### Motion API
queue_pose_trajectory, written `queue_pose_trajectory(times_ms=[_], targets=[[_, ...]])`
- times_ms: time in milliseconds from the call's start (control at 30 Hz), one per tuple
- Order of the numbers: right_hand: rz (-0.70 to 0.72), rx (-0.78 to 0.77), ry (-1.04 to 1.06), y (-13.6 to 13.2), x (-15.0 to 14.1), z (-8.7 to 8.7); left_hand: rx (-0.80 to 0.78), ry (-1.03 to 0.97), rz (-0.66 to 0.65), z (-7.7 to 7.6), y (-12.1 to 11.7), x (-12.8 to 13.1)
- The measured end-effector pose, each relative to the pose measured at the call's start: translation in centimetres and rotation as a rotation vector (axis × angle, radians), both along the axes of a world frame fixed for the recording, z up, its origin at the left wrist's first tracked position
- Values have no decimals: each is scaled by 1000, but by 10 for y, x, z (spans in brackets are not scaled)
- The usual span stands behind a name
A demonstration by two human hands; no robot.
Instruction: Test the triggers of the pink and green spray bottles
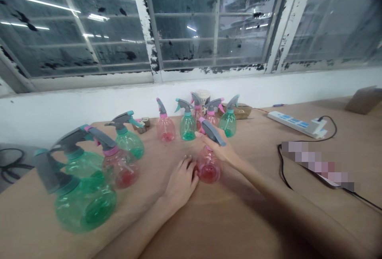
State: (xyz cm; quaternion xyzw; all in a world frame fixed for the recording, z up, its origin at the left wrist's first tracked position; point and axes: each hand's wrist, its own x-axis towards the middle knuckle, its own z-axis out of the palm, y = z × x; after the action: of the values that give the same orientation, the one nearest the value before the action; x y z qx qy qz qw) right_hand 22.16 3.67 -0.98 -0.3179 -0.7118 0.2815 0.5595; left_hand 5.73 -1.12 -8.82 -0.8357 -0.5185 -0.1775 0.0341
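Pink spray bottle (209, 169) stands about mid-table, slight blur, pink liquid in the bottom. Right hand (221, 144) clamped round its neck and grey trigger head; grip partly hidden, bottle neck mostly covered. Left hand (180, 181) lies on the wooden table (238, 227) just left of the bottle base, fingers slightly apart, palm hidden; can't tell if the thumb touches the bottle. Both forearms run off the bottom edge.

Behind: row of five more pink and green sprayers, one pink sprayer (197, 110) mostly hidden by neighbours. White cup (204, 95) behind that, lettering partly blocked. Left: four sprayers overlapping; the nearest green sprayer (71, 211) covers part of another green one, heads blurred. Right: white power strip (294, 123); flat object (318, 164) pixelated, unreadable. Brown box (364, 100) cut by right edge. Windows (209, 24) cropped at top.
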Motion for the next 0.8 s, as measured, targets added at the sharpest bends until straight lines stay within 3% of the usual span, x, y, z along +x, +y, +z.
queue_pose_trajectory(times_ms=[800], targets=[[20, -49, 32, -2, -1, -5, 11, -4, -24, -4, 2, -2]])
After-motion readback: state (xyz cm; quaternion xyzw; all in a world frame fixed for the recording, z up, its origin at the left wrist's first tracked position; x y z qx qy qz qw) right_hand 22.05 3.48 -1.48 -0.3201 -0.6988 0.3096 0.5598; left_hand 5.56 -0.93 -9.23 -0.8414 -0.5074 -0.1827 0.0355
